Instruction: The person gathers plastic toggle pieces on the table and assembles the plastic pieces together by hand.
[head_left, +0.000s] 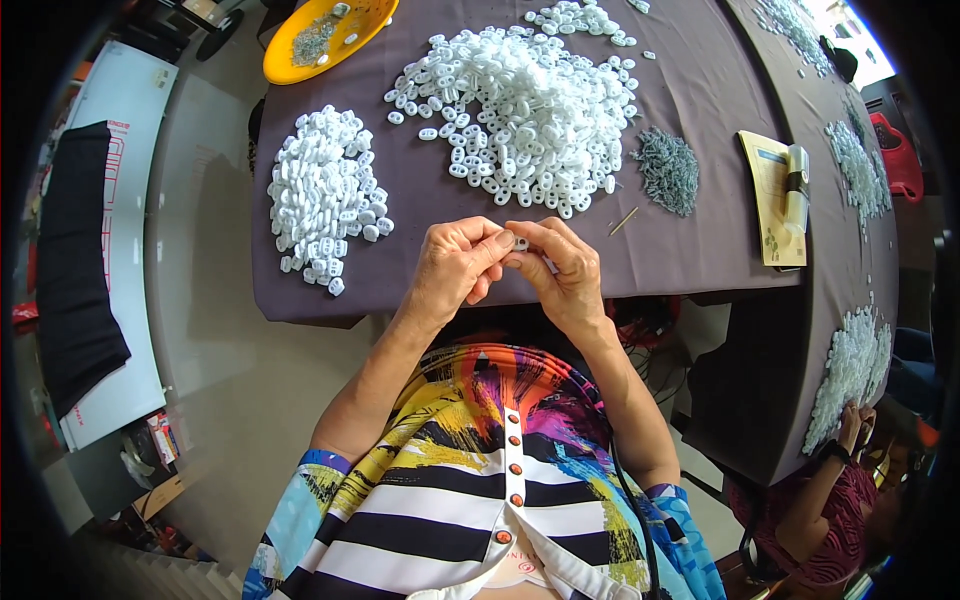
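Observation:
My left hand (455,262) and my right hand (563,268) meet above the table's near edge. Between their pinched fingertips is a small white plastic piece with holes (520,243), mostly covered by the fingers. Just beyond my hands spreads a large heap of white oval two-holed pieces (540,110). A smaller heap of white pieces (322,185) lies to the left; they look solid-faced with dark markings. Right of the big heap is a pile of small grey metal parts (667,170), too fine to make out singly. A thin wooden stick (623,221) rests near it.
A yellow plate (330,40) with metal bits stands at the far left. A yellow booklet (765,195) with a clear tube (797,190) lies at the right. Beyond it, a co-worker's hand (850,430) touches another white heap (848,375) on an adjoining table.

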